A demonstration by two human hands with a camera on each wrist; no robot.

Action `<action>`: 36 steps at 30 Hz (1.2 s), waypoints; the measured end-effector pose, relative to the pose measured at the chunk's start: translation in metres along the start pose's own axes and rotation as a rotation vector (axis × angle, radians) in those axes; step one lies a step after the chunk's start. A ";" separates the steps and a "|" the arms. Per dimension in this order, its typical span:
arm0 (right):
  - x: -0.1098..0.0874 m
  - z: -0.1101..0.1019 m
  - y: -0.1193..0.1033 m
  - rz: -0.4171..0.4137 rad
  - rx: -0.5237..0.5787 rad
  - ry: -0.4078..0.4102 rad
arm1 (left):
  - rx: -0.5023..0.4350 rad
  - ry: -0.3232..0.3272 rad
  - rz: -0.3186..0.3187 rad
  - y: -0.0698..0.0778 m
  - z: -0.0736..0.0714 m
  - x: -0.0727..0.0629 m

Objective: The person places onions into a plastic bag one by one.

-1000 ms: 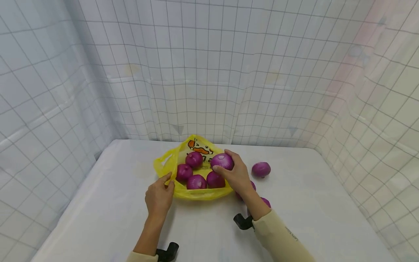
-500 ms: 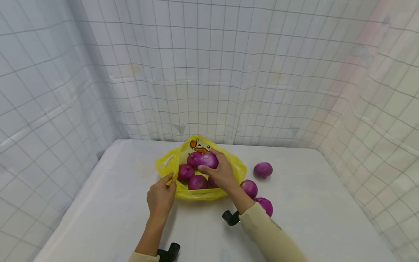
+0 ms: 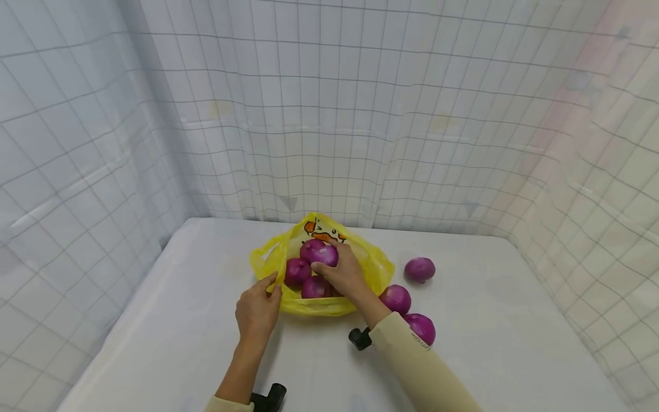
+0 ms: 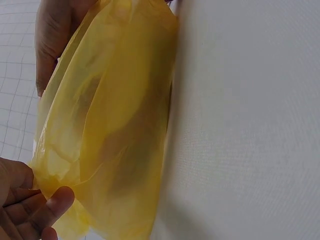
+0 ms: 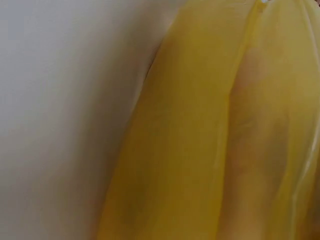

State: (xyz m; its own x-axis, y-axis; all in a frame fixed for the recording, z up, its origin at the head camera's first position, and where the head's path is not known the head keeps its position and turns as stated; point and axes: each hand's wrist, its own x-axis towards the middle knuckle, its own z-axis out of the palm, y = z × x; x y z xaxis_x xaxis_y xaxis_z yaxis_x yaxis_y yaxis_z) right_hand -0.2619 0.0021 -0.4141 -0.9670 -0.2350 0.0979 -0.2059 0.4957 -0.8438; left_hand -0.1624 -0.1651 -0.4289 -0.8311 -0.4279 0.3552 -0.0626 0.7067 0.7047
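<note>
A yellow plastic bag with a duck face printed inside lies with its mouth spread toward me. My left hand pinches the bag's left edge; its thumb and fingers show on the film in the left wrist view. Inside the mouth, my right hand grips a red onion from its right side. Around it in the bag sit more red onions, among them one on the left and one in front. In the right wrist view the yellow film hides the right hand's fingers.
Three red onions are outside the bag on the right: a far onion, a middle onion and a near onion partly behind the right sleeve. A white cloth covers the table. Grid-patterned curtains enclose the back and sides.
My right hand has carried its onion leftward and a little down into the bag, among the other onions. The left hand keeps its pinch on the bag's edge.
</note>
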 end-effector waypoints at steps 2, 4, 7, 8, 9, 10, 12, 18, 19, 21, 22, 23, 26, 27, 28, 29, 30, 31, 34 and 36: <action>0.001 0.001 0.003 0.001 -0.010 0.004 | 0.002 -0.002 -0.001 0.000 0.000 0.000; 0.001 0.001 0.004 -0.010 -0.023 0.010 | 0.004 -0.003 0.001 0.000 0.000 -0.001; 0.000 0.001 0.005 -0.040 -0.054 0.022 | 0.001 -0.003 0.004 -0.001 0.000 -0.001; -0.001 0.001 0.004 -0.055 -0.064 0.029 | 0.002 -0.002 0.006 0.000 0.000 -0.001; -0.002 0.000 0.003 -0.070 -0.071 0.036 | 0.001 -0.003 0.007 0.000 0.000 -0.001; -0.004 -0.001 0.002 -0.087 -0.082 0.045 | 0.002 -0.003 0.008 0.000 0.000 -0.002; -0.007 -0.003 0.000 -0.116 -0.095 0.060 | 0.003 -0.002 0.010 0.000 0.001 -0.002; -0.022 -0.013 -0.010 -0.187 -0.098 0.082 | 0.015 0.002 0.015 0.001 0.001 -0.001; -0.026 -0.016 -0.012 -0.199 -0.091 0.082 | 0.017 0.004 0.014 0.001 0.001 -0.001; -0.033 -0.022 -0.015 -0.216 -0.075 0.082 | 0.019 0.004 0.014 0.000 0.001 -0.001; -0.037 -0.026 -0.017 -0.219 -0.066 0.081 | 0.020 0.007 0.014 0.000 0.002 -0.001; -0.041 -0.029 -0.018 -0.219 -0.058 0.083 | 0.022 0.010 0.013 0.000 0.002 -0.001; -0.055 -0.039 -0.018 -0.195 -0.032 0.092 | 0.024 0.016 0.012 -0.001 0.002 -0.002; -0.060 -0.043 -0.017 -0.184 -0.022 0.095 | 0.023 0.016 0.011 -0.001 0.002 -0.002; -0.064 -0.046 -0.016 -0.174 -0.014 0.099 | 0.022 0.016 0.011 -0.001 0.001 -0.001; -0.069 -0.049 -0.014 -0.164 -0.009 0.105 | 0.022 0.013 0.012 -0.001 0.001 -0.001; -0.073 -0.052 -0.012 -0.152 -0.004 0.110 | 0.019 0.012 0.012 -0.001 0.001 -0.001; -0.077 -0.055 -0.010 -0.148 -0.006 0.117 | 0.017 0.012 0.013 -0.001 0.001 -0.001; -0.087 -0.066 -0.003 -0.136 -0.026 0.155 | 0.014 0.010 0.014 -0.002 0.000 0.000; -0.093 -0.073 0.003 -0.138 -0.032 0.192 | 0.013 0.013 0.012 -0.003 0.001 0.000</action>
State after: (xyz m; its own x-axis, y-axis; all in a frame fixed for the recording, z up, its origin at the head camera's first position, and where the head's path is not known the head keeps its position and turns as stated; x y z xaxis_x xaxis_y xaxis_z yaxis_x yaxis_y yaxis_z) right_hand -0.1838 0.0867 -0.3868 -0.9395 -0.1404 0.3124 -0.3398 0.4969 -0.7985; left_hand -0.1624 -0.1665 -0.4312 -0.8244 -0.4268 0.3717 -0.0601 0.7191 0.6923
